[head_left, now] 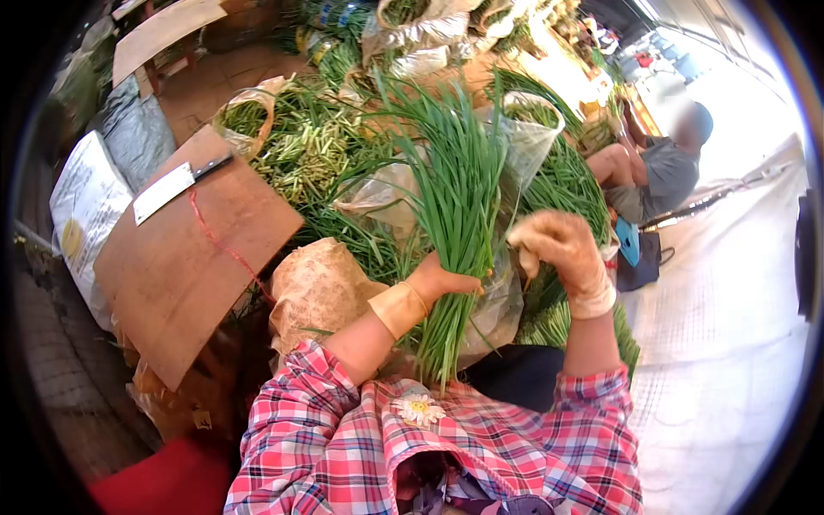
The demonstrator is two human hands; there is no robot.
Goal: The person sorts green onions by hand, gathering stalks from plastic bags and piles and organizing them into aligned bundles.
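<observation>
My left hand (445, 281) is wrapped around the lower part of a tall bunch of green chives (459, 180), which stands nearly upright in front of my chest. A beige cuff with a thin band circles that wrist. To the right of the bunch and apart from it, my right hand (562, 253) is raised in a pale glove. Its fingers are curled together, and I cannot make out what is in them. Behind the bunch, clear plastic (528, 150) lies over more greens. Loose cut stalks (318, 142) are heaped to the left.
On the left, a brown board (202, 257) carries a cleaver (176, 189) and a red string (210, 227). A brown-stained sack (318, 287) sits beside my left forearm. At right, a seated person (665, 167) works near a blue item (627, 241) and a dark bag (642, 266).
</observation>
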